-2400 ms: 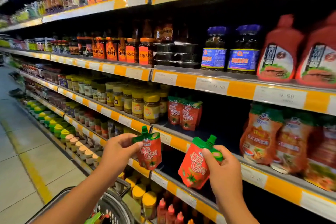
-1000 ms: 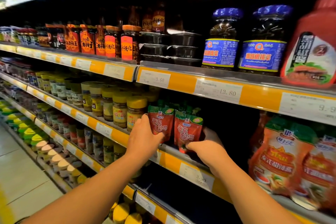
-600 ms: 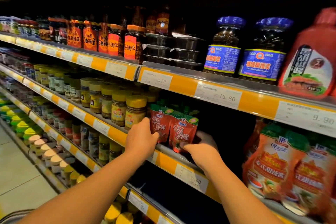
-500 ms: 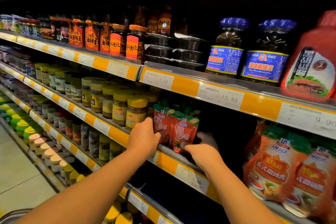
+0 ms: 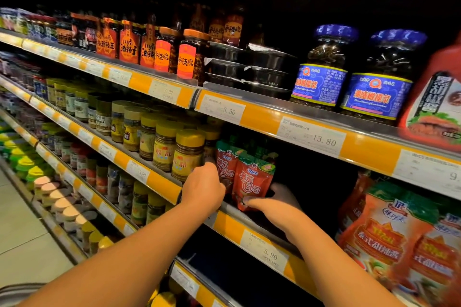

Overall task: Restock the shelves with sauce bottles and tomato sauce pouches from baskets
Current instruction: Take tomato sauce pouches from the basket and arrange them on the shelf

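Two red tomato sauce pouches with green tops stand side by side on the middle shelf (image 5: pixel 249 227), with more of the same behind them. My left hand (image 5: pixel 203 188) grips the lower part of the left pouch (image 5: pixel 225 163). My right hand (image 5: pixel 274 203) holds the right pouch (image 5: pixel 254 182) at its base, thumb across the front and fingers behind it. Both pouches are upright with their bases on the shelf.
Yellow-lidded jars (image 5: pixel 188 154) stand just left of the pouches. To the right lies a dark gap, then large orange sauce pouches (image 5: pixel 389 244). Above are dark trays (image 5: pixel 249 70), blue-labelled jars (image 5: pixel 319 75) and a red bottle (image 5: pixel 436 104). A basket rim (image 5: pixel 15 293) shows bottom left.
Both hands carried the two pouches from in front of the shelf onto the middle shelf. Over the last second they have stayed at the pouch bases with only slight shifts.
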The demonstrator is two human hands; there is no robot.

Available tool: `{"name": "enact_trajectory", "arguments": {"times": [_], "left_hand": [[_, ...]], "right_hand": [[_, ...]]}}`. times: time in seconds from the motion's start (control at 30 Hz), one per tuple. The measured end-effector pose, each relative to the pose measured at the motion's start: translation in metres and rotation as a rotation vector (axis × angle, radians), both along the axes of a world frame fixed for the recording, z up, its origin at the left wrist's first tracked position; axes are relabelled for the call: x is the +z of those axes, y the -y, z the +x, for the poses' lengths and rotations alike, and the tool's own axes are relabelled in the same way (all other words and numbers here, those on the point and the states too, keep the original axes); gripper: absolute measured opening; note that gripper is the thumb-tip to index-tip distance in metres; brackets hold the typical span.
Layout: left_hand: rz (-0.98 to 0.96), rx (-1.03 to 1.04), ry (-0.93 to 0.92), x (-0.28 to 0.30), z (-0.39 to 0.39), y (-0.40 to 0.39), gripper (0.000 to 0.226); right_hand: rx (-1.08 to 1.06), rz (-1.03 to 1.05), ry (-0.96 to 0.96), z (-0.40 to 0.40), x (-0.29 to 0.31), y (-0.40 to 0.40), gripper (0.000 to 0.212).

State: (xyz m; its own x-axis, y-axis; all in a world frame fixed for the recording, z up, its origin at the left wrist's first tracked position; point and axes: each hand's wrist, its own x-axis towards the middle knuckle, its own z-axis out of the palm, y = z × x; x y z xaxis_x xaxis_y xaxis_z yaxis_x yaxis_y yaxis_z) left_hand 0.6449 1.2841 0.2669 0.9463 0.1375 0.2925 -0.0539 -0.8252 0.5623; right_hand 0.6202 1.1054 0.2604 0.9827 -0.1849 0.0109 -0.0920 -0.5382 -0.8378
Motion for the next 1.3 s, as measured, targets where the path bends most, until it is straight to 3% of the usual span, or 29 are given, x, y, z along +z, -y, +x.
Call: {"name": "enact_trajectory", "arguments": {"times": [0.2, 0.47, 0.63, 0.77, 1.2, 1.3], "left_hand": [[-0.026, 0.011, -0.033, 0.002, 0.01, 0.002, 0.019], [0.101, -0.022, -0.075, 0.001, 0.025, 0.009, 0.051], [0.25, -0.033, -0.126, -0.003, 0.05, 0.015, 0.055], [0.338, -0.05, -0.142, -0.004, 0.067, 0.021, 0.044], [0.099, -0.107, 0.004, -0.009, 0.061, 0.017, 0.051], [0.005, -0.145, 0.04, -0.003, 0.033, 0.008, 0.031]], "right_hand": [[-0.044, 0.031, 0.027, 0.009, -0.003, 0.001, 0.067], [-0.024, 0.052, 0.067, 0.012, 0.0, 0.007, 0.048], [-0.026, -0.005, 0.092, 0.013, 0.0, 0.008, 0.043], [-0.01, -0.03, 0.098, 0.017, 0.0, 0.01, 0.038], [-0.019, -0.031, 0.054, 0.023, -0.002, 0.017, 0.026], [-0.053, -0.026, 0.053, 0.015, 0.002, 0.017, 0.039]]}}
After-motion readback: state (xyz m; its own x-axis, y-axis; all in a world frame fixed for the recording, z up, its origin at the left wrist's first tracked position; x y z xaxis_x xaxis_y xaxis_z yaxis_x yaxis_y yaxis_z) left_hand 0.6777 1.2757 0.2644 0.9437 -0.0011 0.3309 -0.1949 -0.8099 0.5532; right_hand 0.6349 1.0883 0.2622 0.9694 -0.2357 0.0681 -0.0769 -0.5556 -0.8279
